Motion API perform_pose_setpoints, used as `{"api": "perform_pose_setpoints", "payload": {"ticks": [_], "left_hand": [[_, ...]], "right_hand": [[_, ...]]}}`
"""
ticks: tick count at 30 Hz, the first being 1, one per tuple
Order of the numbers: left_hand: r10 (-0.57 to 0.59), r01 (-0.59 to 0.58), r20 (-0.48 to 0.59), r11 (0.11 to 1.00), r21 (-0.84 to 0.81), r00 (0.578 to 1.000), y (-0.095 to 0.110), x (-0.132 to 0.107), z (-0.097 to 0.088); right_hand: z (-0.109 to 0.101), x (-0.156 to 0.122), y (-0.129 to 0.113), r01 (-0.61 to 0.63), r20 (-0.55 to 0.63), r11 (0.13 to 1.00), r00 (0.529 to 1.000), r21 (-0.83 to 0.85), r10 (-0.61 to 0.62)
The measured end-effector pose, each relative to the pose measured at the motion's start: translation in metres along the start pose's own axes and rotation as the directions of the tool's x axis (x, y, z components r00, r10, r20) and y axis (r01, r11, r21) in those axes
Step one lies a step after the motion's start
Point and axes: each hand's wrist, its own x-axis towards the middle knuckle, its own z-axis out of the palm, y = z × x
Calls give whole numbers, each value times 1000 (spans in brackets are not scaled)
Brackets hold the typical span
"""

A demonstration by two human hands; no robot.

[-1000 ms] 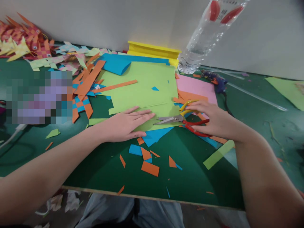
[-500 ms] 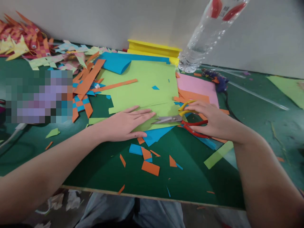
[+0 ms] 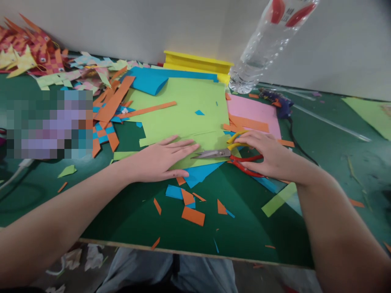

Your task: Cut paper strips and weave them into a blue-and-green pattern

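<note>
My left hand [image 3: 166, 159] lies flat with fingers stretched out on a light green paper sheet [image 3: 186, 97]. In my right hand [image 3: 262, 152] are scissors [image 3: 222, 153] with one yellow and one red handle. Their blades are slightly parted and point left, the tips close to my left fingers and over the green paper. A thin slit runs across the sheet just above my left fingertips. Blue paper [image 3: 201, 174] sticks out from beneath the green sheet. A narrow orange strip [image 3: 149, 110] rests on its upper left part.
Orange and blue woven paper pieces [image 3: 105, 132] lie at left, with finished paper fish [image 3: 24, 57] behind. A water bottle [image 3: 259, 53] stands at the back, near a glue gun [image 3: 279, 101] with a cord. Pink paper [image 3: 255, 108] lies at right. Several scraps [image 3: 193, 216] are near the table edge.
My right hand and the scissors have shifted slightly left, so the blade tips reach a little further toward my left hand. My left hand has stayed in place.
</note>
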Motion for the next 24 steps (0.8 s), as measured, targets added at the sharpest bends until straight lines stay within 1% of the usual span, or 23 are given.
{"api": "perform_pose_setpoints", "payload": {"ticks": [4,11,14,17,21,24], "left_hand": [[1,-1,4,1000,-2,1000,1,0,-1],[-1,1,8,1000,2,1000,0,0,-2],[-5,5,10,1000,8,1000,0,0,-2],[-6,6,16,1000,9,1000,0,1,-2],[-3,3,14,1000,-3,1000,0,0,-2],[-6,6,10,1000,-4,1000,1,0,-2]], "right_hand": [[2,0,0,3,-18,1000,1000,-2,-3],[5,2,-5,45,-29,999,999,-26,-46],[5,2,-3,58,-16,998,998,-22,-58],[6,2,-2,71,-31,997,997,-19,-71],[9,2,-5,67,-65,997,995,-35,-69],[10,3,-10,57,-57,998,997,-41,-59]]}}
